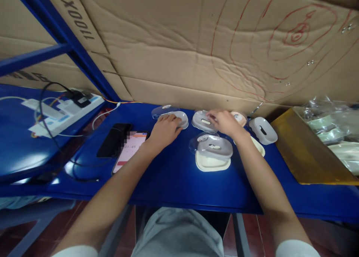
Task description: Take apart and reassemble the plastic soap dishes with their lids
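Over the leftmost grey oval case [183, 119] lies my left hand [166, 128], its fingers spread on the case's left part. A clear plastic cover [161, 110] is just behind that hand. My right hand [223, 120] touches the right side of a second grey case [200, 121], which has a cream slot piece on top; its fingers are bent and what they may pinch is too small to tell. Nearer to me, a grey case with a clear cover [221, 146] rests partly on a cream tray [211, 165]. Another cream piece [259, 148] is partly behind my right forearm.
A grey case with a dark slot [263, 130] stands right of my right hand, beside a yellow-brown box [314, 156] of bagged parts. Two phones [112, 141] [131, 150] and a power strip [67, 117] are at left. Cardboard [168, 44] rises behind the blue table [168, 182].
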`<move>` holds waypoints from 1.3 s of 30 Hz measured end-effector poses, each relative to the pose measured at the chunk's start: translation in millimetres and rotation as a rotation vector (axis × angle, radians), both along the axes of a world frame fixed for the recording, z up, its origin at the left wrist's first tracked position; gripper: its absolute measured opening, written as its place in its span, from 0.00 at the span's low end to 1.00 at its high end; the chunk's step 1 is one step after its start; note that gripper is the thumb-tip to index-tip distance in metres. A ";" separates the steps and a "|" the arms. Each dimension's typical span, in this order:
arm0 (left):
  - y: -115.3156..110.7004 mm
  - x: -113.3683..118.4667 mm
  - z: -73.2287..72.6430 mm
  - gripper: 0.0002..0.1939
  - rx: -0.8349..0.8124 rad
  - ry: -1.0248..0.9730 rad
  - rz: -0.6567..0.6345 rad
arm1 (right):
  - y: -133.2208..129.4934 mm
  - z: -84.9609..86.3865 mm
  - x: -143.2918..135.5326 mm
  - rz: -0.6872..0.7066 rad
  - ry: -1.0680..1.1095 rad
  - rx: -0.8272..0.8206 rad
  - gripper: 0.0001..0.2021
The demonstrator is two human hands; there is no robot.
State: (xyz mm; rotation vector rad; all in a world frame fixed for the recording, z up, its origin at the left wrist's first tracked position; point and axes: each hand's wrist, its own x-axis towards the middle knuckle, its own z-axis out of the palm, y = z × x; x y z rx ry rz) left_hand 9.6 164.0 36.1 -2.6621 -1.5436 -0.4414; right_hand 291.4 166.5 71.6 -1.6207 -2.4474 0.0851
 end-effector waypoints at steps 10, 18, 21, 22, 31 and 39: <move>-8.7 8.3 -10.7 0.15 -0.061 0.055 -0.003 | -21.2 -8.2 -42.6 -0.125 -0.161 -0.183 0.20; -11.9 15.2 -13.0 0.19 0.033 -0.014 0.071 | -17.5 -2.4 -32.4 -0.110 -0.155 -0.167 0.15; -12.9 15.2 -12.1 0.23 0.071 -0.032 0.047 | -14.8 0.7 -23.8 -0.084 -0.075 -0.132 0.19; -14.4 15.9 -11.2 0.24 0.084 -0.038 0.037 | -13.2 1.5 -20.8 -0.070 -0.042 -0.121 0.19; -42.9 40.0 -4.5 0.22 0.145 -0.051 -0.179 | -2.8 -4.7 -10.8 0.026 0.230 -0.106 0.18; -43.3 43.2 -10.6 0.20 0.142 -0.049 -0.191 | 1.6 -13.5 -9.6 0.058 0.337 -0.131 0.19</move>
